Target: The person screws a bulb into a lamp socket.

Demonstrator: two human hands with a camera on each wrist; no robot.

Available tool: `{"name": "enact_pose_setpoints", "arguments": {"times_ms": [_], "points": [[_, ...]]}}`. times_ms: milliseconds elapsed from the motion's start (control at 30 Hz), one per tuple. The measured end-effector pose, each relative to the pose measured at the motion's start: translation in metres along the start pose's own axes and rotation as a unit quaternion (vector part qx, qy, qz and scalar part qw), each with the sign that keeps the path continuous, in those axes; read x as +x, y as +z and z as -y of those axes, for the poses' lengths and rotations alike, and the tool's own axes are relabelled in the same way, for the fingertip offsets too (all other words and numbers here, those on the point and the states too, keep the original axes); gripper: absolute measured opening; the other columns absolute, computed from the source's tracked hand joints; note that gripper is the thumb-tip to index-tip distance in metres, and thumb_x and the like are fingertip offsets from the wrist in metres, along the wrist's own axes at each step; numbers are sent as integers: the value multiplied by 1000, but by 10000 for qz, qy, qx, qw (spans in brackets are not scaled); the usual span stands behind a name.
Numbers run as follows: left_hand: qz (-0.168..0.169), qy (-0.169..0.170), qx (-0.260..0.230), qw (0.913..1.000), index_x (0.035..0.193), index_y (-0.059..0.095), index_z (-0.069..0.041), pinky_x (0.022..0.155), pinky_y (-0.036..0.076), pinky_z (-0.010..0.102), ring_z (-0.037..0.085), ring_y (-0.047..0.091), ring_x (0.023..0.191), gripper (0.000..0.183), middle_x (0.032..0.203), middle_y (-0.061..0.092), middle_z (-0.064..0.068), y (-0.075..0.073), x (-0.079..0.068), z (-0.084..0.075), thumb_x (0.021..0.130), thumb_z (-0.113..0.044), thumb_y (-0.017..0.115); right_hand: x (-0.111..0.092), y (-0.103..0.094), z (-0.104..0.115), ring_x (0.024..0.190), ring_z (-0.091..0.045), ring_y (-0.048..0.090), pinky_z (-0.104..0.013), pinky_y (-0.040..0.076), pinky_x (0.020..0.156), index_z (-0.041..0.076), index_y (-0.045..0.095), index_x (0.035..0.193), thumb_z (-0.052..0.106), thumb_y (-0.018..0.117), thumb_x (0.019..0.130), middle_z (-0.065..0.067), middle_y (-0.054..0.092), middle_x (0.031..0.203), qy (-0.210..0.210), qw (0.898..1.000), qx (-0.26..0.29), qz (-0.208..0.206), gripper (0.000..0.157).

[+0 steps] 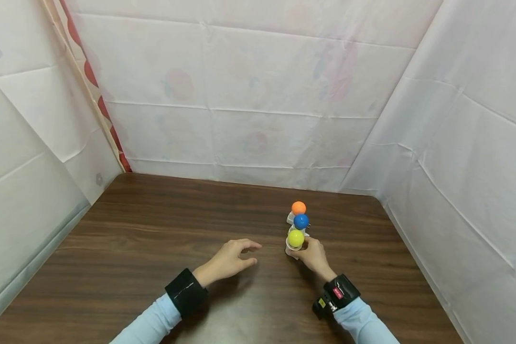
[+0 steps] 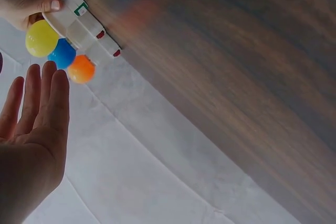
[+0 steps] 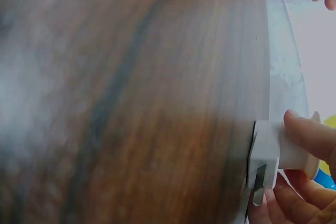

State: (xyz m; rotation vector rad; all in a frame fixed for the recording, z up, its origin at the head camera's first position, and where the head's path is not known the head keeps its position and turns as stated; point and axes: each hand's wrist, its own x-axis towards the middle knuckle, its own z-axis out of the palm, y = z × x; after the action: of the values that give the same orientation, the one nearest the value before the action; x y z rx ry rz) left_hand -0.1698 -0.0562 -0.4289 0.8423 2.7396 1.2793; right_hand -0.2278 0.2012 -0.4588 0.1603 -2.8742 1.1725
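On the right side of the table, a yellow ball (image 1: 295, 238), a blue ball (image 1: 301, 221) and an orange ball (image 1: 298, 208) stand in a row running away from me, each on a white holder. My right hand (image 1: 315, 258) grips the nearest white holder (image 3: 265, 153), the one under the yellow ball, with the thumb on one side and the fingers on the other. In the right wrist view a metal clip shows on the holder's base. To the left of the row, my left hand (image 1: 230, 258) hovers over the table, fingers extended and holding nothing.
The dark wood table (image 1: 155, 229) reaches a white sheet (image 1: 258, 86) hung along its back. More white sheeting (image 1: 464, 143) closes off the right side, not far from the row of balls. Black bands (image 1: 187, 294) wrap both wrists.
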Motion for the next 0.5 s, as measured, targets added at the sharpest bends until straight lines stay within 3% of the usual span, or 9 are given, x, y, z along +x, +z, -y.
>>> {"name": "enact_pose_setpoints", "arguments": {"times_ms": [400, 500], "points": [[-10, -57, 0, 10000, 118, 60, -5, 87, 49, 38, 22, 59, 103, 34, 114, 63, 5, -3, -4, 3, 85, -14, 64, 1, 1, 3, 74, -15, 58, -25, 47, 59, -1, 64, 100, 9, 81, 64, -9, 66, 89, -12, 9992, 307, 268, 42], [-32, -45, 145, 9999, 118, 59, -6, 87, 49, 37, 21, 59, 104, 34, 115, 63, 4, -8, -7, 4, 86, -15, 64, -3, -6, 4, 83, -19, 61, -31, 51, 68, -1, 62, 106, 13, 82, 65, -11, 67, 97, 46, 9990, 123, 433, 47]]}}
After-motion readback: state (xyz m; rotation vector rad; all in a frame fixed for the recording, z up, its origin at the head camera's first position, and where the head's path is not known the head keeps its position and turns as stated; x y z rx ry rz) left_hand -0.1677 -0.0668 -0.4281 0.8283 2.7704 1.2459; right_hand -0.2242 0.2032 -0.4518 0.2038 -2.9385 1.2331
